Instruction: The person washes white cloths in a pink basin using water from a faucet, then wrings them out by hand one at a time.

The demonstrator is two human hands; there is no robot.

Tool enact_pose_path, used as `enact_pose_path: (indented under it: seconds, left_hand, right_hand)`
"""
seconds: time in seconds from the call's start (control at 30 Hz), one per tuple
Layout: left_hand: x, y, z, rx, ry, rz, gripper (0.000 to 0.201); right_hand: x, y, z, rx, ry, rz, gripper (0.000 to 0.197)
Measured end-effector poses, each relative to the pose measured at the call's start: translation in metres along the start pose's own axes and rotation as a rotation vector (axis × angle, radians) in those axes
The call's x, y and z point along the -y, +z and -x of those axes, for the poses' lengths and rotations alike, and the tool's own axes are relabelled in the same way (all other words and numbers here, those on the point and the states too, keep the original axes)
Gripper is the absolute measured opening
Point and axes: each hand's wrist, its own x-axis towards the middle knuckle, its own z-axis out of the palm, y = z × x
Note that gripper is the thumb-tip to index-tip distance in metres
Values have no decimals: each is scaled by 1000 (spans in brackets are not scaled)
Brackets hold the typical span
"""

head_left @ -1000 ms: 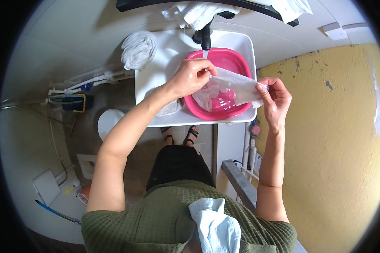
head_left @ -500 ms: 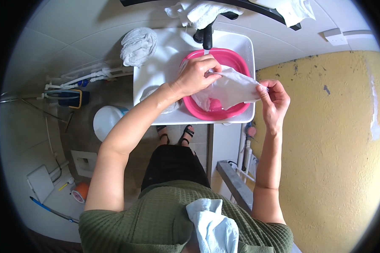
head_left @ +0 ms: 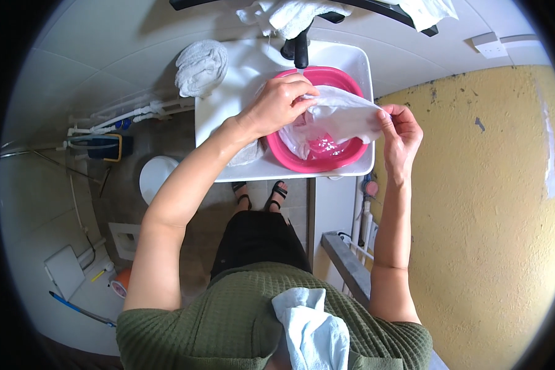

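A thin wet white cloth (head_left: pixel 345 116) is stretched between my two hands over a pink basin (head_left: pixel 317 165). My left hand (head_left: pixel 282 103) pinches its left end near the basin's far left rim. At the right rim, my right hand (head_left: pixel 402 137) grips the other end between thumb and fingers. Lower folds of the cloth hang into the basin, where water glints on the pink bottom. The basin stands in the right part of a white sink (head_left: pixel 237 68). Just behind it is a black tap (head_left: pixel 301 52), with a stream of water below its spout.
A rolled grey-white towel (head_left: pixel 201 68) rests on the sink's far left corner. Another greyish cloth (head_left: pixel 248 154) lies beneath my left forearm. Above the tap, white cloths (head_left: pixel 293 18) hang by a black rail. A white bucket (head_left: pixel 156 177) stands on the floor left of the sink.
The stretched cloth has shifted slightly up, and its lower edge has lifted, showing more of the water. Both hands keep their grip. The whole view has tilted a little.
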Motion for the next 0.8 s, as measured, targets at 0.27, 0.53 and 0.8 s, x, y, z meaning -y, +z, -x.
enact_pose_path:
  seconds: [0.27, 0.53, 0.8]
  left_hand:
    - [12, 9, 6, 15, -61, 14, 22]
    - [27, 18, 12, 89, -424, 517, 26]
    - [28, 27, 15, -92, -582, 787, 31]
  right_hand:
    - [13, 6, 2, 33, -6, 23, 10]
    - [-24, 30, -2, -35, -19, 86, 5]
    - [-44, 74, 6, 127, 147, 62, 5]
